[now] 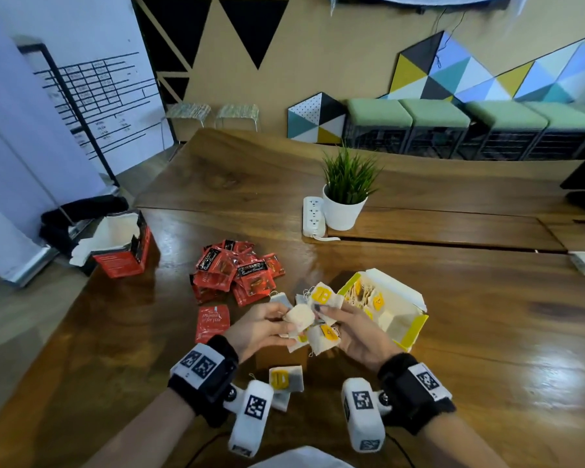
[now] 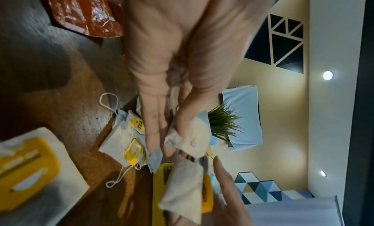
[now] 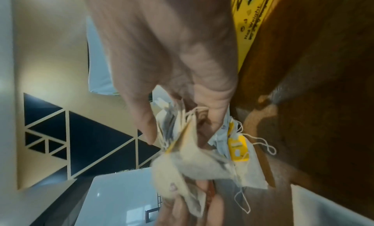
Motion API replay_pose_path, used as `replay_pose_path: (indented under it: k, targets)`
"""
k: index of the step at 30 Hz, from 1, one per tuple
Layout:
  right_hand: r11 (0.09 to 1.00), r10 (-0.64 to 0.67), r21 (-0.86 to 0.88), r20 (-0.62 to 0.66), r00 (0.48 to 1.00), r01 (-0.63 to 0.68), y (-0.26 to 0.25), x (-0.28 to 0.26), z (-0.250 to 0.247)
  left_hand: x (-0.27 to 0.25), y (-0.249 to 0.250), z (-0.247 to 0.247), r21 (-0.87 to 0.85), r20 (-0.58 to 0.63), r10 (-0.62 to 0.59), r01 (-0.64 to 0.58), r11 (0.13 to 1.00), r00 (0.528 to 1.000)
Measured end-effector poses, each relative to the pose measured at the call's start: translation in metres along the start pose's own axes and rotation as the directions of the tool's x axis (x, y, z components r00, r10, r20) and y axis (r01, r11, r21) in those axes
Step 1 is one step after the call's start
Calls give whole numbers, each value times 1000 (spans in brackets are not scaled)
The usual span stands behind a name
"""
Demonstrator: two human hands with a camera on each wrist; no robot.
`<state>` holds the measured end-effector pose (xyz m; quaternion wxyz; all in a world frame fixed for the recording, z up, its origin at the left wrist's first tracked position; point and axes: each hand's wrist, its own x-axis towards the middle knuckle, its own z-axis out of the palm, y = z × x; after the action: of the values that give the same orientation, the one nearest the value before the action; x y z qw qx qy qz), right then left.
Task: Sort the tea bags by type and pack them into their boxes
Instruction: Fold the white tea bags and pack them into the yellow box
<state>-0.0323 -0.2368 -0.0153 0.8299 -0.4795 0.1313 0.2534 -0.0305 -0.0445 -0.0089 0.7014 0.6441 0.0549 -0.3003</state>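
My left hand (image 1: 264, 329) pinches a white paper tea bag (image 1: 299, 315) above the table; the same tea bag (image 2: 197, 133) shows at its fingertips. My right hand (image 1: 348, 329) grips a bundle of yellow-tagged tea bags (image 1: 323, 300), seen fanned out as a bundle (image 3: 182, 133) between thumb and fingers. The two hands meet over loose yellow-tagged bags (image 1: 321, 339). The open yellow box (image 1: 409, 329) with several bags inside stands just right of my right hand. A pile of red sachets (image 1: 237, 271) lies behind my left hand. The open red box (image 1: 129, 251) stands at the far left.
One red sachet (image 1: 213, 322) lies alone left of my left hand. A yellow-tagged bag (image 1: 286, 380) lies near my wrists. A potted plant (image 1: 347, 190) and a white power strip (image 1: 313, 216) stand farther back. The table edge (image 1: 81, 298) runs along the left.
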Motion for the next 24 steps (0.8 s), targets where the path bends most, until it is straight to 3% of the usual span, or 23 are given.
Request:
replay_pose_path:
  k: [6, 13, 18, 24]
  targets:
    - [985, -99, -145, -64, 993, 89, 8, 3, 4, 4, -6, -2, 134, -140, 141, -123, 983, 980]
    - [912, -216, -370, -73, 974, 175, 5, -3, 7, 4, -7, -1, 86, -95, 117, -109, 990, 989]
    - [937, -178, -308, -8, 984, 167, 3, -5, 9, 6, 0, 4, -82, -48, 1, -5, 997, 999]
    - [967, -176, -195, -31, 984, 167, 2, -4, 11, 5, 5, 11, 50, 37, 46, -47, 998, 998]
